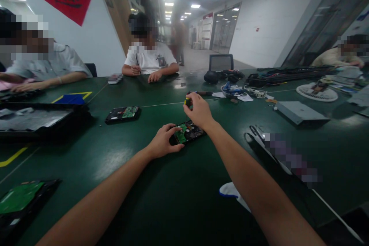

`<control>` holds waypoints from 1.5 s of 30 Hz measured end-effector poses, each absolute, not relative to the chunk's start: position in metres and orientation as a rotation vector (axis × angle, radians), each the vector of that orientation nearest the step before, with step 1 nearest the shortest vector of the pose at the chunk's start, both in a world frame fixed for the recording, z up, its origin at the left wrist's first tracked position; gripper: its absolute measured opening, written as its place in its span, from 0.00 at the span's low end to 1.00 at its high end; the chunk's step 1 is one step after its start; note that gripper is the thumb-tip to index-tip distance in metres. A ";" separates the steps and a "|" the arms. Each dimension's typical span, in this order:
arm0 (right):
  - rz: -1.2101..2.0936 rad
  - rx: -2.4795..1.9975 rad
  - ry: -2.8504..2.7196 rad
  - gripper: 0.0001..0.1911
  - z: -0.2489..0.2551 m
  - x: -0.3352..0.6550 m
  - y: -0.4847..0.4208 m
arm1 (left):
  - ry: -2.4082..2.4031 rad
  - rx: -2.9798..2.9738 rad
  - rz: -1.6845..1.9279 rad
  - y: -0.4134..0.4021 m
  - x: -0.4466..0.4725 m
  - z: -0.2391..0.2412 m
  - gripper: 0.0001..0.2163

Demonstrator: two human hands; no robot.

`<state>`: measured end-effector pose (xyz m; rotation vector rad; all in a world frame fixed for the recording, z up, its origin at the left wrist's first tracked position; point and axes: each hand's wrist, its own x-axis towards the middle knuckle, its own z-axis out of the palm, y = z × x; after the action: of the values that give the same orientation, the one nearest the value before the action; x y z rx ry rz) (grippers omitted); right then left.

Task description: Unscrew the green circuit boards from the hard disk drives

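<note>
A black hard drive (193,132) with a green circuit board on its left part lies on the green table in front of me. My left hand (165,140) grips the drive's left end, thumb at the near edge and fingers at the far edge. Above the drive, my right hand (198,109) is closed round a screwdriver (187,102) with a yellow and black handle. The screwdriver stands roughly upright, its shaft pointing down at the drive. Its tip is too small to make out.
Another drive (123,114) lies to the left, and a bigger green board (21,198) at the near left. A black tray (40,121) sits far left. On the right are a grey metal box (301,112), a blurred-out device (288,157) and a white glove (230,190). Co-workers sit around the table.
</note>
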<state>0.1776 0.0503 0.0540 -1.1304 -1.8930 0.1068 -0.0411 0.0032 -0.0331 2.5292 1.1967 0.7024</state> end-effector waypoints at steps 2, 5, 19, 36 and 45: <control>0.101 -1.162 -1.928 0.14 0.059 0.177 0.054 | 1.190 2.526 0.710 0.004 -0.041 -0.034 0.33; 0.084 -1.192 -1.978 0.17 0.066 0.175 0.056 | 1.179 2.525 0.724 0.004 -0.041 -0.037 0.33; 0.070 -1.072 -2.031 0.12 0.065 0.188 0.048 | 1.226 2.556 0.730 0.004 -0.038 -0.037 0.33; 0.216 -1.065 -1.863 0.22 0.047 0.179 0.055 | 1.252 2.585 0.692 -0.002 -0.035 -0.032 0.32; 0.202 -0.981 -1.859 0.24 0.051 0.172 0.045 | 1.233 2.584 0.710 -0.003 -0.036 -0.033 0.33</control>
<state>0.1723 0.0450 0.0513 -0.9814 -1.8585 0.2020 -0.0358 -0.0032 -0.0332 2.5845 1.2334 0.7104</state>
